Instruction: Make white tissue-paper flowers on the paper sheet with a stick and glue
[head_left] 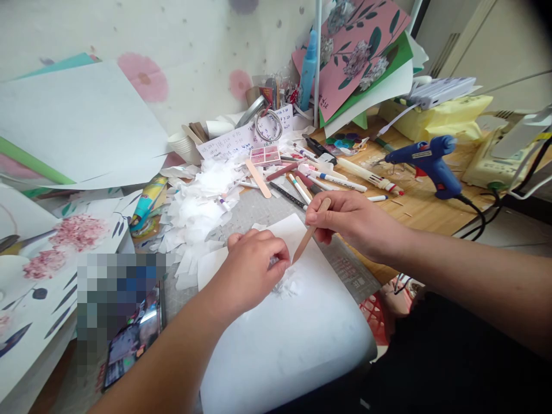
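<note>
My right hand [351, 221] pinches a wooden craft stick [311, 233] near its upper end. The stick slants down, its lower tip at a small cluster of crumpled white tissue paper [288, 285]. That cluster lies on a large white sheet of paper [276, 351], which curves down over the table's front edge. Close against the cluster, my left hand [257, 265] has its fingers curled with thumb and forefinger together; what sits between them is mostly hidden. Beyond the left hand, a heap of torn white tissue pieces [202, 201] covers part of the grey cutting mat [254, 208].
Markers [340, 181], another craft stick [257, 179] and a pink case [265, 155] lie behind my hands. A blue glue gun [426, 161] stands at right with its cord trailing. A phone [138, 339] and flower pictures [73, 241] are at left.
</note>
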`<state>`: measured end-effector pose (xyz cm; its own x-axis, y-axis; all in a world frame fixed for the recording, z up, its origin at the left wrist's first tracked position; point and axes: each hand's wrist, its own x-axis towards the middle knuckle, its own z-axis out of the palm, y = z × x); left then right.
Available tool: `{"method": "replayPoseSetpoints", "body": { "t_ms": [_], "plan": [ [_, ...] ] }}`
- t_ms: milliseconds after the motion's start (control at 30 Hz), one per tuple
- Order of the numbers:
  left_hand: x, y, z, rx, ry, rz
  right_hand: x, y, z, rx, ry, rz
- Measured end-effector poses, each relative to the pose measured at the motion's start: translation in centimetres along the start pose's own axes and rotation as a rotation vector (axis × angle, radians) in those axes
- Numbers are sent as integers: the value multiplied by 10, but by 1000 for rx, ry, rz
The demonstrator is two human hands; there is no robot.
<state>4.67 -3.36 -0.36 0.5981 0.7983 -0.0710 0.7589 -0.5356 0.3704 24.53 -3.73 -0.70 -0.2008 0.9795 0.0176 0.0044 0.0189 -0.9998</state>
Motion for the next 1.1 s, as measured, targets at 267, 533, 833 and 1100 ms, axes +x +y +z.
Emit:
{"method": "replayPoseSetpoints", "body": {
  "t_ms": [267,533,833,1100],
  "plan": [
    [-1,3,-2,2,-26,-12,1,-7,-3,12,49,10],
    [-7,-30,-32,103,275,-136,-1,-19,-19,7,200,-139],
    [-4,-47,-20,311,190,-56,-9,-13,-24,-109,197,-200],
    [4,-34,-18,383,344,-9,-14,-17,-23,-136,170,-189]
  ]
}}
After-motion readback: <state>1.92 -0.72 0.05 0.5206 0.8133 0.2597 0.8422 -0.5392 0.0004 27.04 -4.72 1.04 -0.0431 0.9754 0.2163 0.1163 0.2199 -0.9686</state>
